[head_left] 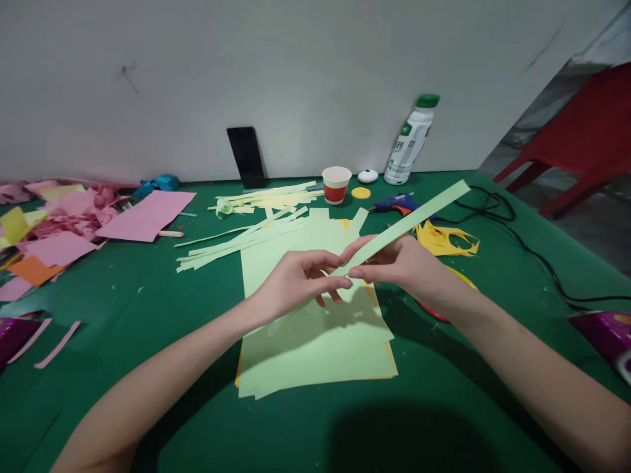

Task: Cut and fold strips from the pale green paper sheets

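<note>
Left hand (293,279) and right hand (407,263) pinch pale-green strip (414,218) near its lower end. Step, probably: working that end; next calls for light fingertip control.

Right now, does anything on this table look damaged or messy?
The yellow paper beside the glue gun looks odd: its edges are ragged and there's a hole in it. Pink scraps lie in a crumpled heap on the left. Nothing looks spilled.

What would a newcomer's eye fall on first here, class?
Probably the hands at the centre, holding a pale green strip above green sheets. Next might come the heap of pink paper at the left, then the green-capped bottle near the wall, right of centre.
</note>
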Tool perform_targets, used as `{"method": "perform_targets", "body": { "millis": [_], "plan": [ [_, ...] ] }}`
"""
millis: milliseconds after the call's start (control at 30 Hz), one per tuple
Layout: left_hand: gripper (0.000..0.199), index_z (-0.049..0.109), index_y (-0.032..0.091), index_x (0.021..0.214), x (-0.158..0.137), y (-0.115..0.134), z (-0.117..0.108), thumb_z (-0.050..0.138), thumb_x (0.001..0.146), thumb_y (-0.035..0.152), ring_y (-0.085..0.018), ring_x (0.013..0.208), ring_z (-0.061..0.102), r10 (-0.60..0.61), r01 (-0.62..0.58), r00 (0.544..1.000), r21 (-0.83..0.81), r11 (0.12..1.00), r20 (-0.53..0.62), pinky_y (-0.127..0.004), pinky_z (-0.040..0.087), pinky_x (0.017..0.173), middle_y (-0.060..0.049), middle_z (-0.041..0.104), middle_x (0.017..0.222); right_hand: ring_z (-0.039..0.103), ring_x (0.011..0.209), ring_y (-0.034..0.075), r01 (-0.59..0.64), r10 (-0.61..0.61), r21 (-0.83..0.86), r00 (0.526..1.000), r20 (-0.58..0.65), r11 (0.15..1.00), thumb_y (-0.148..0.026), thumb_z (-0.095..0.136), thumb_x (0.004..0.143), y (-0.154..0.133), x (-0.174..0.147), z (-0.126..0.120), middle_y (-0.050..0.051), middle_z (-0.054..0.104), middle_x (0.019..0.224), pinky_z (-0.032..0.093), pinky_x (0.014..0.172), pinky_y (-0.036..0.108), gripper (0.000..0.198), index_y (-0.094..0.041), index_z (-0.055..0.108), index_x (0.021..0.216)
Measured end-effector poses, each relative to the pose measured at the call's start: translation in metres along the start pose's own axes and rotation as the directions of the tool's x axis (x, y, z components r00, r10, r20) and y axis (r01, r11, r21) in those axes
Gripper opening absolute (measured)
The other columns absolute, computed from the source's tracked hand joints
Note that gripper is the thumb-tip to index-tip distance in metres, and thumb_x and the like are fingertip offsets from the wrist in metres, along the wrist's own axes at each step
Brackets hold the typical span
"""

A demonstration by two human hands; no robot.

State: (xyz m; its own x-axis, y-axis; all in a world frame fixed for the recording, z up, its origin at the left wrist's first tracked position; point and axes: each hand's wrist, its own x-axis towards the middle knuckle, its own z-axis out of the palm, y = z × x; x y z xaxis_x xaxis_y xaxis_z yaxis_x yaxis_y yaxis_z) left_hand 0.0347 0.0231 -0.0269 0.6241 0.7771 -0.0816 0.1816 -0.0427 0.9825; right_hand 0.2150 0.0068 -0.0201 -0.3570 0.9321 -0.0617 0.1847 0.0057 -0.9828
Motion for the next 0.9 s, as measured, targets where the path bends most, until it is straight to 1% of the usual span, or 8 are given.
{"method": "perform_targets", "body": {
  "millis": [167, 300, 433, 500, 600, 700, 800, 900],
  "plan": [
    [0.019, 0.062, 0.014, 0.084, 0.0008, -0.0018, -0.0026, 0.061, 0.074, 0.029, -0.011, 0.061, 0.064, -0.016, 0.017, 0.999, -0.017, 1.000, 0.043, -0.018, 0.051, 0.049, -0.004, 0.067, 0.076, 0.054, 0.066, 0.014, -0.008, 0.006, -0.049, 0.999, -0.041, 0.999, -0.034, 0.065, 0.068, -0.0038, -0.0027, 0.0011, 0.001, 0.062, 0.068, 0.040, 0.059, 0.025, 0.020, -0.020, 0.064, 0.082],
    [0.023, 0.061, 0.014, 0.086, 0.0013, -0.0006, -0.0035, 0.052, 0.081, 0.035, -0.011, 0.063, 0.063, -0.012, 0.012, 0.997, -0.002, 1.000, 0.074, -0.018, 0.051, 0.051, -0.005, 0.066, 0.079, 0.052, 0.064, 0.013, 0.004, -0.006, -0.038, 0.999, -0.050, 0.999, -0.032, 0.067, 0.065, -0.0012, 0.0006, -0.0009, 0.000, 0.060, 0.066, 0.039, 0.056, 0.024, 0.020, -0.019, 0.065, 0.080],
    [0.033, 0.061, 0.012, 0.076, -0.0006, 0.0013, -0.0011, 0.041, 0.087, 0.037, -0.004, 0.045, 0.054, 0.000, -0.002, 1.000, 0.092, 0.996, 0.023, -0.016, 0.045, 0.046, -0.003, 0.066, 0.073, 0.051, 0.067, 0.014, 0.020, -0.021, -0.022, 0.999, -0.025, 1.000, -0.031, 0.066, 0.067, -0.0001, 0.0016, -0.0001, 0.001, 0.060, 0.069, 0.038, 0.057, 0.024, 0.018, -0.019, 0.065, 0.080],
    [0.036, 0.060, 0.013, 0.077, -0.0013, 0.0004, -0.0001, 0.038, 0.088, 0.038, -0.001, 0.038, 0.046, 0.020, -0.017, 1.000, 0.160, 0.987, -0.017, -0.014, 0.040, 0.042, -0.002, 0.065, 0.070, 0.050, 0.065, 0.013, 0.019, -0.019, -0.023, 0.999, -0.032, 1.000, -0.031, 0.065, 0.067, -0.0002, 0.0014, 0.0008, 0.001, 0.059, 0.071, 0.038, 0.056, 0.024, 0.019, -0.019, 0.065, 0.082],
    [0.033, 0.060, 0.014, 0.085, -0.0013, -0.0034, 0.0001, 0.038, 0.087, 0.039, -0.001, 0.036, 0.042, 0.080, -0.072, 0.996, 0.211, 0.975, -0.029, -0.014, 0.037, 0.038, -0.001, 0.064, 0.068, 0.045, 0.057, 0.010, 0.019, -0.023, -0.043, 0.996, -0.089, 0.999, -0.030, 0.062, 0.069, -0.0007, 0.0014, 0.0028, -0.001, 0.055, 0.066, 0.036, 0.052, 0.023, 0.015, -0.019, 0.064, 0.080],
    [0.027, 0.060, 0.015, 0.087, -0.0006, -0.0066, -0.0011, 0.043, 0.085, 0.036, -0.002, 0.035, 0.041, 0.123, -0.114, 0.992, 0.252, 0.961, -0.021, -0.015, 0.036, 0.037, 0.000, 0.062, 0.064, 0.043, 0.053, 0.010, 0.031, -0.038, -0.063, 0.993, -0.113, 0.998, -0.030, 0.058, 0.073, -0.0015, 0.0017, 0.0049, -0.003, 0.049, 0.057, 0.035, 0.050, 0.023, 0.012, -0.018, 0.063, 0.074],
    [0.024, 0.059, 0.015, 0.079, -0.0001, -0.0067, -0.0039, 0.044, 0.085, 0.032, -0.002, 0.036, 0.044, 0.165, -0.148, 0.986, 0.363, 0.920, -0.015, -0.015, 0.037, 0.039, 0.001, 0.062, 0.062, 0.042, 0.050, 0.010, 0.017, -0.031, -0.084, 0.984, -0.177, 0.996, -0.032, 0.056, 0.075, -0.0015, 0.0022, 0.0038, -0.003, 0.045, 0.050, 0.035, 0.051, 0.024, 0.022, -0.018, 0.055, 0.058],
    [0.024, 0.057, 0.015, 0.074, 0.0006, -0.0047, -0.0091, 0.042, 0.086, 0.029, -0.004, 0.043, 0.051, 0.243, -0.219, 0.970, 0.529, 0.820, 0.024, -0.015, 0.039, 0.045, 0.000, 0.064, 0.064, 0.043, 0.049, 0.009, 0.024, -0.043, -0.078, 0.965, -0.260, 0.997, -0.034, 0.060, 0.072, 0.0007, 0.0038, -0.0047, -0.003, 0.047, 0.051, 0.036, 0.051, 0.025, 0.026, -0.018, 0.052, 0.054]
  ]
}}
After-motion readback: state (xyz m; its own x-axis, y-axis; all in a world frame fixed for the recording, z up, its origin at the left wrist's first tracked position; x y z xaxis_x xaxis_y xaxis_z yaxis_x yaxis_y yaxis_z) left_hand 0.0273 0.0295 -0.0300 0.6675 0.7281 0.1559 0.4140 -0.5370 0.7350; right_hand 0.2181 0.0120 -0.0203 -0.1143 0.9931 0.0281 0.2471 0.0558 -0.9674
